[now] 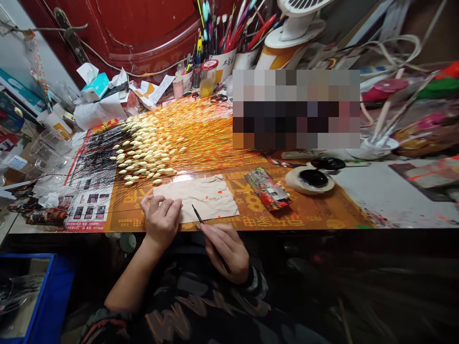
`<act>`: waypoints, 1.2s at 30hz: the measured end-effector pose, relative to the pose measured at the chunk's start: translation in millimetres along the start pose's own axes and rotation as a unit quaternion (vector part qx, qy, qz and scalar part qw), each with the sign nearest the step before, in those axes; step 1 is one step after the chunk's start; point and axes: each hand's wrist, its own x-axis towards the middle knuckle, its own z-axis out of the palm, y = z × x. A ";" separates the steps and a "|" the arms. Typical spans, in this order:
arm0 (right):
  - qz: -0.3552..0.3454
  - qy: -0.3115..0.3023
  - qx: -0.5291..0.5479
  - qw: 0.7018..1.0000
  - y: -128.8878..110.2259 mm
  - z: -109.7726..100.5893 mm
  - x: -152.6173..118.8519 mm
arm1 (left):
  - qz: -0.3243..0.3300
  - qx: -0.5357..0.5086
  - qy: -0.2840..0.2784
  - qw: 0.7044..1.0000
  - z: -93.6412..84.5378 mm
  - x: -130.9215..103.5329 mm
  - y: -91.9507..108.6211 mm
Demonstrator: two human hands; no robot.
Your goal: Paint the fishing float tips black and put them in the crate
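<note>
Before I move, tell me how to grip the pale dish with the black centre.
Probably grip the pale dish by its outer wall, from the near side: the black centre looks glossy, and a dark disc crowds its far edge.

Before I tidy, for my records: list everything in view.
Sheet: one, beige, front
Rod: one, reddish, across sheet
Brush: one, dark, right hand
Table: one, partly orange, centre
Floats: many, cream, left of centre
Palette: one, multicoloured, beside sheet
Dish: one, pale, beside palette
Jar: one, yellowish, back
Tool cups: several, white, back
Tissue pack: one, turquoise, back left
Fan: one, white, back
Bin: one, blue, lower left
Other clutter: uncounted, mixed, edges
Left hand: one, sheet's left end
Right hand: one, holding brush
</note>
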 end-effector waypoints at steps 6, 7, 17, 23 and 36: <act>0.008 -0.011 -0.015 1.000 -0.6 3.0 -0.7 | -0.003 0.001 0.002 1.000 -0.8 0.9 1.3; 0.010 -0.012 -0.018 1.000 -0.8 3.3 -0.9 | -0.004 0.002 0.002 1.000 -0.9 0.9 1.2; 0.011 -0.015 -0.018 1.000 -1.4 3.2 -1.8 | -0.013 -0.002 -0.013 1.000 0.7 -1.8 -0.1; -0.002 -0.013 -0.009 1.000 -4.2 6.0 0.3 | -0.001 -0.003 -0.003 1.000 -0.3 -0.6 0.2; 0.017 -0.026 -0.017 0.999 -5.3 9.1 -0.9 | -0.010 -0.008 -0.009 1.000 -0.4 -2.2 -0.2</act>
